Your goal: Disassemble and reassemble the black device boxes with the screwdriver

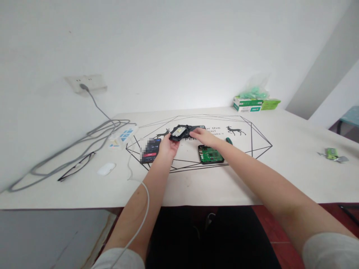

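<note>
A black housing part [178, 132] is held above the bench [196, 188] by the curled left hand [169, 146] and met by the bunched right hand [205, 136], grip unclear; the circuit board [211, 154] is exposed, the remainder unshown

White wall [174, 56] beyond the right hand [204, 136]
White table [280, 186] beneath it, wall socket [97, 83] to its left, 1 blue-green stool or table [351, 116] far right, red floor [276, 226] nearer.

Short, pale grey sleeves [327, 248] leave the forearms [260, 173] bare, and the trousers [241, 239] are black.
</note>
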Available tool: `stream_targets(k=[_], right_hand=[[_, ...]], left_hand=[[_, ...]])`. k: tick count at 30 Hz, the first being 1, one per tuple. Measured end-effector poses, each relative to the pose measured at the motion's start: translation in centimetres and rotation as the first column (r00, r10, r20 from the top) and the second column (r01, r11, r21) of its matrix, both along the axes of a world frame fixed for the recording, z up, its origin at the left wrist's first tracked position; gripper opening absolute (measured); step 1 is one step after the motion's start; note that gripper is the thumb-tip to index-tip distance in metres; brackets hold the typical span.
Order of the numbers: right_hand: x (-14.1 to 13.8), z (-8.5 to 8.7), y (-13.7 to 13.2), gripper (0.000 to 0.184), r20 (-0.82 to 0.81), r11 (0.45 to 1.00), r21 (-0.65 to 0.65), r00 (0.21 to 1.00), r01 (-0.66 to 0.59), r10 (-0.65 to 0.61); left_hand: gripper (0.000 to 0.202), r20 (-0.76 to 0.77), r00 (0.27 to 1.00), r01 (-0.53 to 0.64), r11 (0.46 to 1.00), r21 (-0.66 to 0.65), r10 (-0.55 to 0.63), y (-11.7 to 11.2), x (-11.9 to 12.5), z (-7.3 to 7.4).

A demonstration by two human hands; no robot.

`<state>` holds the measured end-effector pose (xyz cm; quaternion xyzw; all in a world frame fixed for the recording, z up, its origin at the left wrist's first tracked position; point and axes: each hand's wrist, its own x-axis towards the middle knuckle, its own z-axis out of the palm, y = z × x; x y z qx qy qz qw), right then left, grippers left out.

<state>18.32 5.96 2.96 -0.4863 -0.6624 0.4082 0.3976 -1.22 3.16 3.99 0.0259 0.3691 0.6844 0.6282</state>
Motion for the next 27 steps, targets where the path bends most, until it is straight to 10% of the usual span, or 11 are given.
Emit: stream_targets(k=[4,8,13,21,27], right_hand=[[6.5,-0.9,-1.6,0.088,0.492,0.945,0.056,0.833,-0.321,0.254],[9.1,-1.7,-2.4,0.115,0.642,0.906,0.026,0.702,-0.422,0.308],[7.1,-2.5,-1.6,0.096,0.524,0.915,0.135,0.811,-0.380,0.260],[8.4,-2.7,-1.6,0.031,0.167,0.930,0.365,0.979,0.048,-0.116],[8.4,-2.2,-3.0,0.020,0.368,0.971,0.231,0.929,-0.060,-0.030]], left_hand=[[0.011,-0.076,0.997,-0.011,1.000,-0.014,0.010,0.0,-0.1,0.1],[0.010,-0.137,0.989,0.058,0.998,-0.040,-0.063,-0.3,0.0,0.4],[0.014,-0.231,0.932,0.269,0.960,-0.073,-0.278,-1.4,1.2,0.6],[0.011,-0.537,0.497,0.677,0.692,-0.251,-0.681,-3.0,1.9,-0.7],[0.019,-0.561,0.280,0.800,0.512,-0.311,-0.779,-3.7,2.3,-1.9]])
